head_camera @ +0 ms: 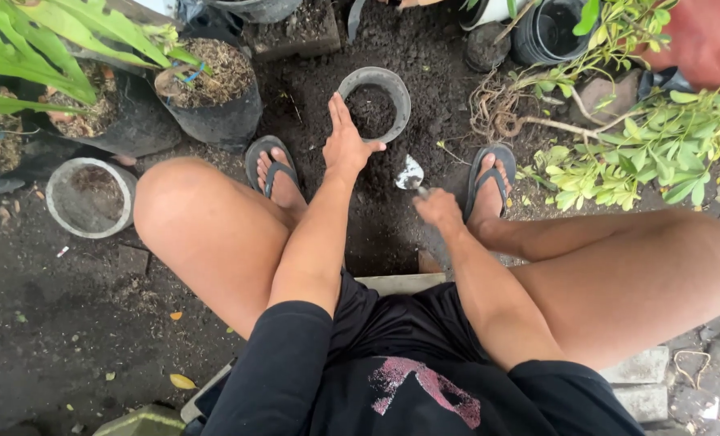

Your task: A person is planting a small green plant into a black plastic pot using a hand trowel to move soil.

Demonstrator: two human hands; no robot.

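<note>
So I'm looking down at an outdoor patch, no walls or windows, just dark soil ground in flat daylight. Taking the black grow bag as my landmark: a long-leaved green plant sits left of it, an empty grey pot below-left, leafy uprooted branches far right, and concrete blocks way down right.

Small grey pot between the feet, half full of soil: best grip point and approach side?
Take the small grey pot by its rim, probably the near-left edge, where the left hand already rests. It stands upright and open-topped, soil well below the lip, so a thumb-inside pinch from above should fit. The right hand holds a trowel, so it seems less free.
</note>
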